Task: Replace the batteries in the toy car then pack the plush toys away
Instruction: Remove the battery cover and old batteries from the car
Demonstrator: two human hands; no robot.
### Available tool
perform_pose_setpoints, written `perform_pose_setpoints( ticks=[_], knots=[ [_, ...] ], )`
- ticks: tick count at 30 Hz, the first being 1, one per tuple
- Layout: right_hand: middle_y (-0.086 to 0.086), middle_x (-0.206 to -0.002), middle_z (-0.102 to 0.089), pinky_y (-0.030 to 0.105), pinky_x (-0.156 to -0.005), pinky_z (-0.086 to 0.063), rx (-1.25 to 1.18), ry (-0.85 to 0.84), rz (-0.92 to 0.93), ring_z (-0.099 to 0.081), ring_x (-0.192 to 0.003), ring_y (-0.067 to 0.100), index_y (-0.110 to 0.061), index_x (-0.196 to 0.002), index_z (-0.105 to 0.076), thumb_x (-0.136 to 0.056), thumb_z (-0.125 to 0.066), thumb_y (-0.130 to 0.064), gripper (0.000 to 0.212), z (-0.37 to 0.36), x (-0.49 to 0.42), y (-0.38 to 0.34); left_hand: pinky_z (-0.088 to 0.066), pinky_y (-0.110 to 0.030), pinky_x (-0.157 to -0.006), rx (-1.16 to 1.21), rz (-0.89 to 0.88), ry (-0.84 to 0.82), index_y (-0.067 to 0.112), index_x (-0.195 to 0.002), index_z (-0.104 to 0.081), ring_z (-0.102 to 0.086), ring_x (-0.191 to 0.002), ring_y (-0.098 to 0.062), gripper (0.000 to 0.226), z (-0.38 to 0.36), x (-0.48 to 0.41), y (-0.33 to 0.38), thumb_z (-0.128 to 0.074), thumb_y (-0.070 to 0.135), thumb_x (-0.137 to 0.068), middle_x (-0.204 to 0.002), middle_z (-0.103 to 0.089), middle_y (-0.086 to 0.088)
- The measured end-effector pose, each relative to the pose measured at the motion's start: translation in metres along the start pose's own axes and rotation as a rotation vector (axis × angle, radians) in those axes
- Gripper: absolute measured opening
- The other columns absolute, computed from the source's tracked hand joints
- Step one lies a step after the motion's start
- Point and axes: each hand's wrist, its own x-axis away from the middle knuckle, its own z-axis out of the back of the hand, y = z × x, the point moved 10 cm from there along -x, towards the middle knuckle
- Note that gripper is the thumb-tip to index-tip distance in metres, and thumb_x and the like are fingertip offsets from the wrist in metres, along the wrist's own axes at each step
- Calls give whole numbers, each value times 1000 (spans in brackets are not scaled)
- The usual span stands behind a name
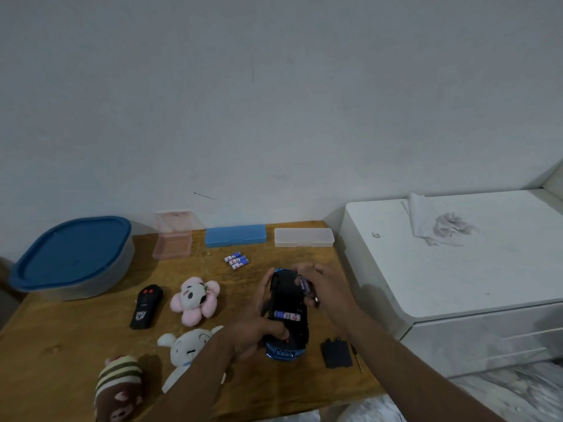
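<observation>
Toy car (pixel 286 300), belly-up near the front of the wooden table (pixel 76 330), is gripped by my left hand (pixel 254 330); my right hand (pixel 327 287) pinches a loose battery (pixel 305 286) just beyond the seated battery (pixel 286 315), slanted against that cell's crosswise lie.

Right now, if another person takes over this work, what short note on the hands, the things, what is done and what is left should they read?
Left hand grips the toy car, underside up. Right hand pinches a loose battery above the open compartment.
A seated battery lies in the compartment. The three batteries on the table may be old or new; I cannot tell. The cover and screwdriver lie right of the car.
Done: cover off.
Left: finish the batteries, refit the cover, pack the pink plush, white plush and striped plush.
</observation>
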Motion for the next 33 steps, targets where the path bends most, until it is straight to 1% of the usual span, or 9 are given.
perform_pose_setpoints(
  ticks=[2, 5, 10, 13, 17, 21, 24, 27, 33],
  knots=[
    [5, -73, -56, 23, -47, -39, -315, -13, -144, -46, -55, 11, -9, -97, -67, -95, -53, -25, 21, -7, 2, 9, -51, -55, -92, 8, -9, 25, 53, -142, -22, -58, -115, -40, 117, 2, -1, -3, -59, -24, -62, -137, -51, -12],
    [5, -68, -53, 24, -46, -41, -462, 4, -260, -47, -54, 12, -9, -96, -59, -92, -60, -27, 18, -13, 8, 14, -50, -58, -92, 21, -19, 57, 54, -141, -24, -58, -114, -42, 118, 5, 0, -4, -61, -21, -59, -134, -54, -12],
    [1, -59, -49, 25, -45, -38, -241, 8, -312, -43, -49, 12, -15, -76, -57, -91, -59, -39, 29, -10, 16, 16, -53, -51, -87, 16, -76, 135, 54, -142, -21, -60, -112, -40, 119, 14, 2, 2, -62, -21, -58, -133, -55, -14],
    [-3, -54, -44, 24, -44, -35, -159, 39, -320, -40, -47, 10, -17, -76, -54, -94, -53, -39, 29, -7, 21, 15, -52, -55, -89, 14, -120, 199, 56, -141, -22, -61, -110, -40, 119, 23, 1, 4, -63, -19, -58, -133, -55, -15],
    [-2, -65, -49, 23, -46, -34, 155, 59, -282, -41, -54, 11, -17, -86, -64, -91, -58, -36, 20, -4, 22, 8, -50, -58, -92, 18, -192, 297, 64, -129, -30, -61, -111, -36, 114, 34, 4, 8, -68, -14, -54, -131, -57, -13],
    [-5, -69, -58, 16, -41, -35, 413, 78, -198, -43, -53, 8, -24, -71, -65, -90, -63, -28, 20, -5, 21, -5, -50, -55, -94, -94, -257, 422, 65, -124, -25, -62, -112, -28, 114, 39, 13, 21, -70, -11, -53, -127, -59, -6],
    [0, -63, -56, 14, -36, -29, 437, 79, -188, -38, -45, 8, -17, -66, -64, -90, -62, -23, 24, -7, 22, -8, -51, -50, -94, -181, -290, 465, 57, -130, -18, -63, -108, -23, 117, 35, 16, 30, -67, -23, -60, -125, -59, -4],
    [0, -57, -53, 12, -34, -27, 419, 85, -216, -38, -42, 8, -12, -67, -64, -91, -61, -20, 25, -9, 22, -8, -48, -56, -97, -211, -311, 501, 46, -141, -15, -60, -113, -28, 122, 34, 17, 35, -73, -16, -53, -130, -56, -8],
    [3, -61, -54, 15, -33, -26, 301, 107, -285, -35, -41, 9, -3, -85, -69, -88, -61, -13, 13, -14, 19, 3, -50, -53, -96, -233, -338, 507, 39, -145, -11, -60, -113, -28, 122, 32, 16, 42, -71, -23, -59, -130, -55, -11]
  ],
)
